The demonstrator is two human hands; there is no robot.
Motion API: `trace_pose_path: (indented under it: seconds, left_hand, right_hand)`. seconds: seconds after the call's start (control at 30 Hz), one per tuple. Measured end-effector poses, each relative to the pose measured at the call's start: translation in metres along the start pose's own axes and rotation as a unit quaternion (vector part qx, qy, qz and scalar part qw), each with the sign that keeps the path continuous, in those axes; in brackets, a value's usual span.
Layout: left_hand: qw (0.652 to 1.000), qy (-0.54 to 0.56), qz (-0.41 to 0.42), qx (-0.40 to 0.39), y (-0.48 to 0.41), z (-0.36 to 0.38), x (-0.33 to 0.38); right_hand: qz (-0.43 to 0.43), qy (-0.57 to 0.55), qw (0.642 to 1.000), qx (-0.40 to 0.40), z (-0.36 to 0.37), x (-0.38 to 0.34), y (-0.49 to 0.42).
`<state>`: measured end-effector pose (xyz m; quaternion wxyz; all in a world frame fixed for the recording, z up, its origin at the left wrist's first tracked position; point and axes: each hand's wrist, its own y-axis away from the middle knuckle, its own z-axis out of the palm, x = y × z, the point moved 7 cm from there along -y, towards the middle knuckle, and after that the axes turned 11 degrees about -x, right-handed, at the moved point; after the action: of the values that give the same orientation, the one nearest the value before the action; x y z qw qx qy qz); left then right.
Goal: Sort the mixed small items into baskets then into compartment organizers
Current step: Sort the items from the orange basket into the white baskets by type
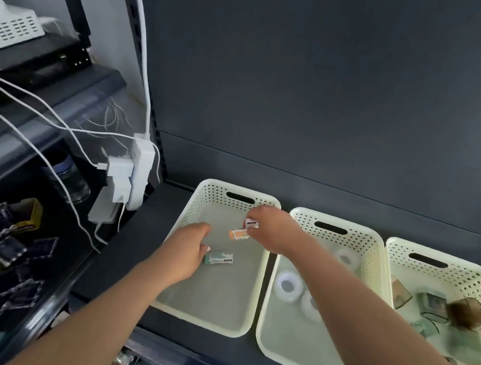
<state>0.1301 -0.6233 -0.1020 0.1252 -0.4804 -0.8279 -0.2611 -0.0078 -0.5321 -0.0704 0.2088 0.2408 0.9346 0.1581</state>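
Sorting into the cream perforated plastic basket (216,193), my right hand (270,228) pinches a pink-and-white eraser (251,223) above an orange eraser (239,234). My left hand (185,251) is beside a green-and-white eraser (219,258), its grip impossible to tell. The next move likely calls for a gentle release.

Right hand (273,228): fingers hidden behind its back; pink-white piece (251,223) half covered where they pinch it. Print on green-white piece (219,259) too small to read. Right forearm (341,291) covers part of tape rolls (288,285) in middle basket (304,220). Right basket (463,279) cut by frame edge, contents blurred. Dark packets (6,250) at left blurred.
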Motion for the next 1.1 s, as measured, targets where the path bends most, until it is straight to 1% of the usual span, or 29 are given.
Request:
trace_pose_path:
  seconds: [0.13, 0.2, 0.27, 0.33, 0.4, 0.53, 0.7, 0.83, 0.97, 1.1]
  left_hand:
    - [0.996, -0.041, 0.038, 0.076, 0.01, -0.018, 0.011]
    - [0.991, -0.088, 0.043, 0.094, 0.014, -0.023, 0.012]
    - [0.986, -0.123, 0.042, 0.102, 0.018, -0.025, 0.012]
    - [0.982, -0.142, 0.052, 0.112, 0.021, -0.026, 0.016]
    - [0.977, -0.163, 0.067, 0.123, 0.023, -0.028, 0.024]
    - [0.966, -0.164, 0.119, 0.159, 0.031, -0.032, 0.064]
    - [0.949, -0.139, 0.21, 0.189, 0.048, -0.018, 0.16]
    - [0.937, -0.126, 0.287, 0.155, 0.055, 0.022, 0.252]
    - [0.924, -0.105, 0.349, 0.117, 0.065, 0.078, 0.346]
    - [0.921, -0.072, 0.377, 0.066, 0.073, 0.139, 0.437]
  right_hand:
    - [-0.003, 0.054, 0.997, -0.058, 0.013, -0.009, -0.015]
    - [0.002, 0.072, 0.995, -0.069, 0.019, -0.007, -0.018]
    - [0.009, 0.073, 0.995, -0.06, 0.02, -0.004, -0.015]
    - [0.013, 0.048, 0.999, -0.02, 0.012, 0.0, -0.002]
    - [0.008, 0.013, 0.999, 0.041, -0.001, 0.004, 0.021]
    - [0.015, -0.044, 0.988, 0.145, -0.019, 0.024, 0.093]
    - [0.072, -0.095, 0.967, 0.223, -0.018, 0.08, 0.186]
    - [0.139, -0.103, 0.949, 0.263, -0.014, 0.138, 0.266]
    - [0.198, -0.111, 0.931, 0.286, -0.003, 0.212, 0.35]
    - [0.252, -0.128, 0.914, 0.293, 0.01, 0.289, 0.436]
